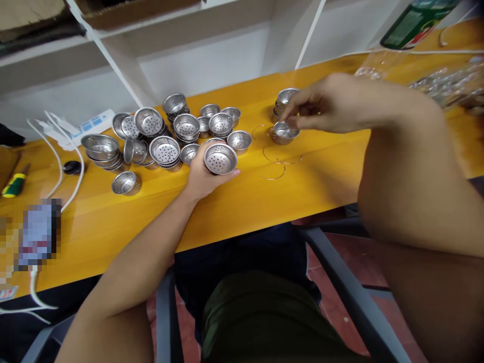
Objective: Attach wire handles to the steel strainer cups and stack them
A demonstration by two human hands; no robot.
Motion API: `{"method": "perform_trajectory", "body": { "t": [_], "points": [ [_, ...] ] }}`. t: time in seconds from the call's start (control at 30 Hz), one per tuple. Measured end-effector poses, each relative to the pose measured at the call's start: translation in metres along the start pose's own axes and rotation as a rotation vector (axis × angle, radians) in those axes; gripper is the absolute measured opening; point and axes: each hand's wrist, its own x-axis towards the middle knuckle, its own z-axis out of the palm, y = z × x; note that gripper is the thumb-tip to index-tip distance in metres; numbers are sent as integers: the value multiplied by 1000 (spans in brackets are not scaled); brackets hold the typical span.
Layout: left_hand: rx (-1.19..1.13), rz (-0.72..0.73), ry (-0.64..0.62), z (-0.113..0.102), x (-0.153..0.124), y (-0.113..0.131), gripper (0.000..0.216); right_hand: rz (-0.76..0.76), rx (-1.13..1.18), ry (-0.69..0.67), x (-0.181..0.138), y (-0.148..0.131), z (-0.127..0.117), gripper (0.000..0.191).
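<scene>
My left hand [202, 176] is wrapped round a perforated metal cup [220, 159], its open top tilted towards me. My right hand [321, 106] is over another perforated metal cup [286, 133], with thumb and fingers pinched at its rim. Whether they grip the rim or something small inside is unclear. Behind it rises a short stack of the same cups [284, 98], partly hidden by the fingers. Thin wire rings [282, 162] lie on the table between my hands. Several more cups, stacked and loose [165, 150], crowd the table left of and behind my left hand.
White cables and a power strip [93, 123] lie on the left, near a green-and-yellow screwdriver [15, 184]. A labelled plastic bottle [416, 22] and clear plastic bags [449, 83] are at the back right. White shelving [204, 45] borders the yellow table's [242, 206] rear edge.
</scene>
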Motion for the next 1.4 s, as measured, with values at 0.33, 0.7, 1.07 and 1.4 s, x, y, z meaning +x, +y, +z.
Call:
{"method": "perform_trajectory", "body": {
  "t": [0.33, 0.7, 1.07, 1.4],
  "points": [
    [-42, -30, 66, 3, -5, -11, 103, -359, 643, 145, 28, -72, 61, 31],
    [-45, -82, 61, 5, -7, -24, 103, -223, 354, 65, 41, -54, 127, 34],
    [-146, -81, 158, 10, -6, -24, 96, -319, 416, 262, 48, -54, 145, 14],
    [-140, -80, 165, 9, -6, -25, 97, -317, 482, 269, 50, -52, 150, 11]
  ]
}}
